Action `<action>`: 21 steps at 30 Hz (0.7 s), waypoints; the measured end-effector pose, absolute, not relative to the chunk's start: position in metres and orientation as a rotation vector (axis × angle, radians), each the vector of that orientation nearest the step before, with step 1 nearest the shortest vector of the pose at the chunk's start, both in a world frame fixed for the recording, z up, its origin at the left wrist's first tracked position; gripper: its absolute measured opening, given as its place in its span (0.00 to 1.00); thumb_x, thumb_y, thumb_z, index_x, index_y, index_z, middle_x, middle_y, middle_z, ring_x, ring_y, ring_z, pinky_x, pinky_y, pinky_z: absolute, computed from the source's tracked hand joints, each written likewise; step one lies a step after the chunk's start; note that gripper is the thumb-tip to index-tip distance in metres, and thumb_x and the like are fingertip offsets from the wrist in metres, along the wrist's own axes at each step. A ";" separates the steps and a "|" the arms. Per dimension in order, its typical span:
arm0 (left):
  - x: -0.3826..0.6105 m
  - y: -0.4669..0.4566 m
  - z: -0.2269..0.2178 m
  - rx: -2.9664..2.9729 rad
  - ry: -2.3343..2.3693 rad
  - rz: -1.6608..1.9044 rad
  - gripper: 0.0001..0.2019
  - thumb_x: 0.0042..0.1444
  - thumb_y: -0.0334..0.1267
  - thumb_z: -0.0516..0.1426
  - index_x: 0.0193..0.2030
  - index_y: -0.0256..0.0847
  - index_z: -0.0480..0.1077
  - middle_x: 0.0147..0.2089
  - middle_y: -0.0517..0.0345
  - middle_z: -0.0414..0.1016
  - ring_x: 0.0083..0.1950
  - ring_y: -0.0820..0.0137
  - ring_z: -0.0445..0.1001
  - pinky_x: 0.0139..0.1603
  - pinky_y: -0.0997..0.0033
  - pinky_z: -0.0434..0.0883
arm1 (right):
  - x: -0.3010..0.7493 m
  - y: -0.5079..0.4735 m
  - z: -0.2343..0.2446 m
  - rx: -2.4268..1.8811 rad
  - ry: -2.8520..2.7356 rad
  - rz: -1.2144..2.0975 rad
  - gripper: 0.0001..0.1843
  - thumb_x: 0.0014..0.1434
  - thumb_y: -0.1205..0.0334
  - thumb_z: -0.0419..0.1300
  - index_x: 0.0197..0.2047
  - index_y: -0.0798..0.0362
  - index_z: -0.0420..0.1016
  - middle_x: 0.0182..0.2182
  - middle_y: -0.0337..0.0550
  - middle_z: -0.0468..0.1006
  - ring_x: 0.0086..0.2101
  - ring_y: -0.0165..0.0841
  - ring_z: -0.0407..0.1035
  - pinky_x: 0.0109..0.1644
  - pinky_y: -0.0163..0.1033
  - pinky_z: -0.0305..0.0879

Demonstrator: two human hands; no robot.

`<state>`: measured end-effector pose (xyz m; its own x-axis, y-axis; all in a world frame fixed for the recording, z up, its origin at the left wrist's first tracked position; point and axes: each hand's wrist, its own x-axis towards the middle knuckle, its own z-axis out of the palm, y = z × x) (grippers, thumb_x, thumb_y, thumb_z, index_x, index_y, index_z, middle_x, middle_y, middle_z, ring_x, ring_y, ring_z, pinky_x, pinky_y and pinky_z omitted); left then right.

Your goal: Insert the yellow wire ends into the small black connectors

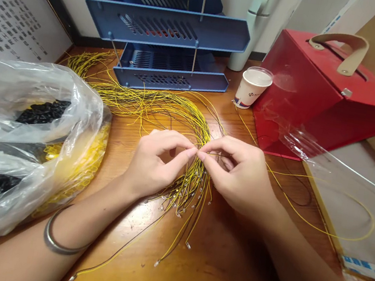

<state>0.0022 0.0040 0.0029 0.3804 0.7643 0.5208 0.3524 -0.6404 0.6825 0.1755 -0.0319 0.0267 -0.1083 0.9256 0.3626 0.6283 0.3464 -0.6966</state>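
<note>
A thin wire [371, 231] is pinched in the right hand [236, 168], between thumb and forefinger, above the middle of the table [224, 263]; the left hand [166, 158] is closed in a like pinch, its fingertips met by those of the right (whether anything is held between them cannot be told, so small is the spot). Only the fingertips are used, presumably because so fine a strand could be poorly felt in a fuller grip; the forearms are brought in from both near sides, so that the pinch is kept centred and in plain sight.

Under the hands a bundle of wires [165, 102] is spread, perhaps so that single strands can be reached easily; its long axis is bent in an arc, from the far left, past the blue rack [167, 28], round to the near middle, where the clear-tipped ends are pointed mostly nearward. The held wire is aligned left to right at the fingers; beyond the right hand, what seems its slack is looped to the right and led back toward the paper cup [252, 89].

At the left, plastic bags [87, 89] of small black and yellow pieces are placed, apparently within easy reach.
</note>
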 end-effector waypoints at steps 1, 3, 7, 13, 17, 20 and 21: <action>0.003 0.004 0.003 2.136 0.968 1.162 0.07 0.59 0.36 0.59 0.31 0.40 0.75 0.32 0.56 0.80 0.34 0.69 0.75 0.39 0.65 0.69 | 0.176 -0.032 0.026 -1.356 -1.834 0.461 0.04 0.56 0.67 0.61 0.32 0.55 0.78 0.24 0.37 0.73 0.22 0.25 0.57 0.27 0.35 0.53; 0.003 0.004 0.002 2.061 0.980 1.117 0.07 0.59 0.36 0.58 0.31 0.39 0.74 0.31 0.56 0.78 0.32 0.69 0.73 0.36 0.67 0.69 | 0.176 -0.032 0.025 -1.325 -1.847 0.433 0.04 0.56 0.68 0.61 0.32 0.55 0.79 0.25 0.38 0.75 0.23 0.25 0.58 0.29 0.35 0.55; 0.005 0.003 0.002 1.950 0.994 1.065 0.09 0.59 0.38 0.57 0.30 0.38 0.73 0.28 0.57 0.74 0.30 0.71 0.70 0.33 0.69 0.67 | 0.176 -0.031 0.023 -1.252 -1.881 0.398 0.06 0.57 0.69 0.61 0.34 0.57 0.81 0.26 0.41 0.76 0.25 0.26 0.62 0.31 0.35 0.58; 0.005 0.003 0.002 1.882 0.983 1.071 0.09 0.59 0.38 0.58 0.30 0.37 0.73 0.28 0.57 0.74 0.31 0.71 0.70 0.34 0.69 0.66 | 0.177 -0.030 0.023 -1.216 -1.891 0.350 0.06 0.57 0.69 0.61 0.33 0.54 0.80 0.26 0.40 0.76 0.27 0.28 0.66 0.32 0.36 0.60; 0.005 0.003 0.002 1.881 0.981 1.063 0.09 0.58 0.38 0.58 0.29 0.37 0.73 0.28 0.57 0.74 0.30 0.70 0.70 0.33 0.69 0.67 | 0.177 -0.031 0.024 -1.241 -1.899 0.382 0.05 0.57 0.69 0.61 0.33 0.54 0.78 0.26 0.40 0.75 0.27 0.29 0.65 0.33 0.36 0.60; 0.006 0.002 0.002 1.869 0.981 1.057 0.10 0.59 0.38 0.57 0.28 0.37 0.73 0.27 0.58 0.74 0.30 0.71 0.70 0.33 0.69 0.66 | 0.176 -0.032 0.026 -1.284 -1.885 0.438 0.04 0.57 0.68 0.61 0.33 0.55 0.78 0.26 0.39 0.73 0.27 0.27 0.63 0.32 0.36 0.58; 0.006 0.002 0.002 1.871 0.981 1.057 0.10 0.59 0.38 0.57 0.28 0.37 0.73 0.27 0.58 0.74 0.30 0.71 0.70 0.33 0.69 0.66 | 0.176 -0.033 0.026 -1.303 -1.873 0.460 0.04 0.57 0.68 0.61 0.33 0.55 0.78 0.26 0.38 0.72 0.26 0.27 0.62 0.31 0.35 0.57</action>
<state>0.0055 0.0019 0.0023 0.3620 0.8775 0.3147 0.2481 -0.4161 0.8748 0.1759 -0.0326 0.0265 -0.1581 0.9035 0.3984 0.6166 0.4054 -0.6748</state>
